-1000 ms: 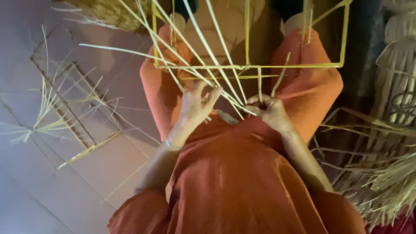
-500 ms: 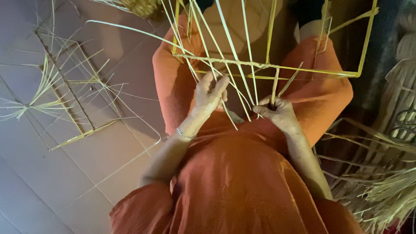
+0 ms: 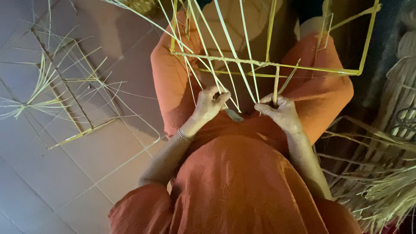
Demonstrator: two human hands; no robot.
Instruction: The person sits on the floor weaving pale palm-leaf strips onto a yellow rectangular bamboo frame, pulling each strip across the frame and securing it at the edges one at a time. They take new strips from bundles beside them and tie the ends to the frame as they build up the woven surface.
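A yellow wire frame [image 3: 268, 65] rests across my lap, over my orange garment [image 3: 242, 173]. Several pale straw strands [image 3: 229, 47] run down through the frame toward my hands. My left hand [image 3: 210, 104] pinches some of these strands just below the frame's lower bar; a thin bracelet circles its wrist. My right hand [image 3: 279, 110] is closed around a short upright strand [image 3: 276, 84] that rises to the bar. The two hands sit close together, a little apart, above my knees.
On the tiled floor at the left lies a second frame [image 3: 69, 99] with loose straw fanned around it. A bundle of straw [image 3: 381, 190] and woven pieces [image 3: 403, 117] fill the right side. Another straw bundle [image 3: 138, 6] shows at the top.
The frame and my hands have shifted right and lower in view. My left hand's fingers, spread a second ago, have curled shut onto the strands. The right hand keeps its grip.
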